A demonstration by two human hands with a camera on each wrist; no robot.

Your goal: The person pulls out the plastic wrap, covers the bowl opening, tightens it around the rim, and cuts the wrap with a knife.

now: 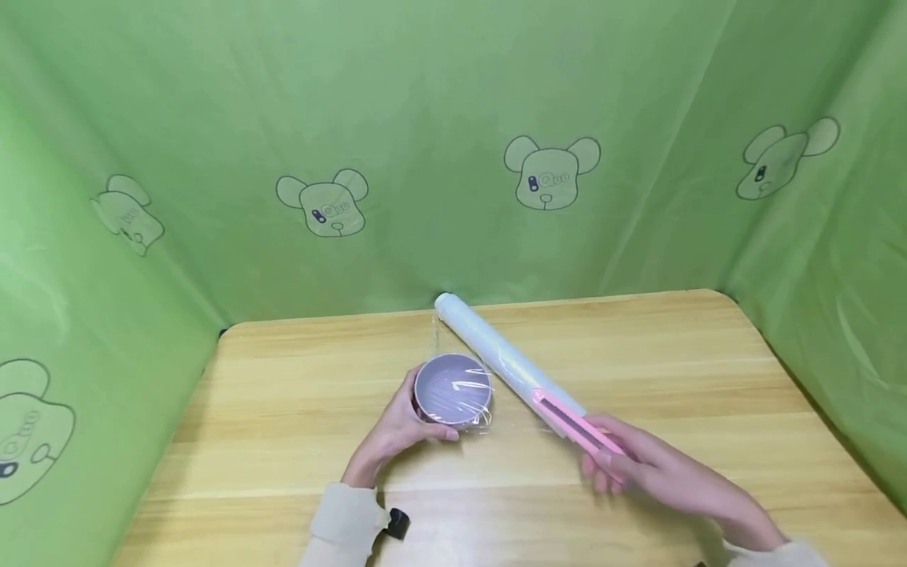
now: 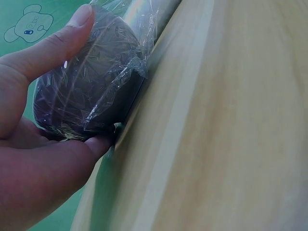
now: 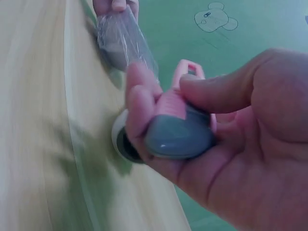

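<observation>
I'm standing by a small curtained booth, though whether a home or an office lies beyond I can't tell. Green sheeting (image 1: 425, 110) with printed bear heads (image 1: 546, 179) hangs at nine, twelve and three o'clock, closing round a wood-grained table (image 1: 290, 402).
</observation>
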